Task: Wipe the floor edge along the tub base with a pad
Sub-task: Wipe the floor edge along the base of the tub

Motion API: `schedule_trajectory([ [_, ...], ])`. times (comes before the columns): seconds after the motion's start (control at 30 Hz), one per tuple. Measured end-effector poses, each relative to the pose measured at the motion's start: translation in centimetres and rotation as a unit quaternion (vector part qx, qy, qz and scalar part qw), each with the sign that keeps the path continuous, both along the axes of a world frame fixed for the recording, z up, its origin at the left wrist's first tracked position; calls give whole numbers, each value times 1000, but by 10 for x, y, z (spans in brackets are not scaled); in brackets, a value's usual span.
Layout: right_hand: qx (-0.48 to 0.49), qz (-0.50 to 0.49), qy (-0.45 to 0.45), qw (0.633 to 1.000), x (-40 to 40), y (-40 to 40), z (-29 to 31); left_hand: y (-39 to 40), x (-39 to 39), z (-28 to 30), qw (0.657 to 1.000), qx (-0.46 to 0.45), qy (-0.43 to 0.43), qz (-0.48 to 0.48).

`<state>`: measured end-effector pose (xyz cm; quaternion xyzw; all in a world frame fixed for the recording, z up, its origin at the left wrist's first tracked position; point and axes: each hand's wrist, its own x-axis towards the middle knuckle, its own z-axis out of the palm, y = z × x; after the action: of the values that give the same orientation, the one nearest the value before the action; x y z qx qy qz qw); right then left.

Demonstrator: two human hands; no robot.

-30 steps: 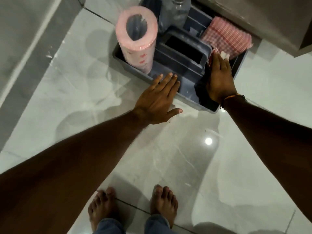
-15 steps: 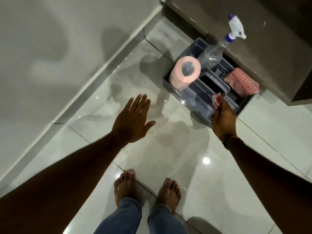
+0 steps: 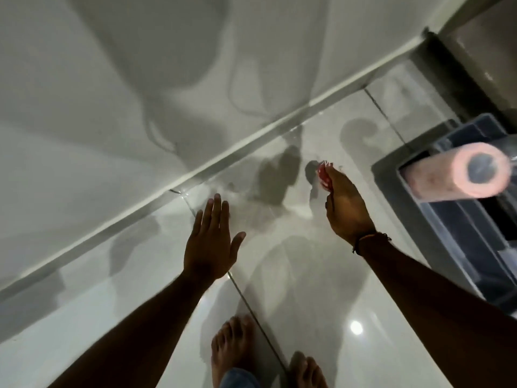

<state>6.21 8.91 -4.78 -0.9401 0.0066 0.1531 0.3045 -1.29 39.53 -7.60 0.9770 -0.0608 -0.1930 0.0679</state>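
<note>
My right hand [image 3: 345,203] is closed around a small red-and-white pad [image 3: 324,175], which sticks out past my fingertips above the glossy floor. The pad is a short way from the floor edge [image 3: 212,168], a pale strip running diagonally from lower left to upper right along the white tub base [image 3: 112,88]. My left hand [image 3: 212,242] hovers flat with fingers spread and holds nothing, a little nearer to me than the strip.
A grey caddy [image 3: 389,177] stands on the floor at the right, holding a pink paper roll [image 3: 458,175]. A dark cabinet base [image 3: 475,57] fills the upper right corner. My bare feet [image 3: 232,351] are at the bottom on the floor tiles.
My right hand has lifted the pad out of the caddy and carried it left toward the tub edge. The left hand drifted left too, and the view has swung toward the tub.
</note>
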Motion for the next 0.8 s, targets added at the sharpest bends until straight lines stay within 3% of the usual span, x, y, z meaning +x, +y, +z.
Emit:
schedule_trajectory([
  [0.17,-125,130,-104,978,7,22,-85,27,-4,-72,998,1,2,68],
  [0.23,-184,177,-65,965,-3,25,-111,28,-9,-91,997,2,-25,77],
  [0.53,-188,59,-99,975,12,8,-126,31,-13,-110,992,-28,-57,105],
  [0.8,-205,-120,-68,969,165,-65,-118,34,-14,-120,994,-2,-55,96],
])
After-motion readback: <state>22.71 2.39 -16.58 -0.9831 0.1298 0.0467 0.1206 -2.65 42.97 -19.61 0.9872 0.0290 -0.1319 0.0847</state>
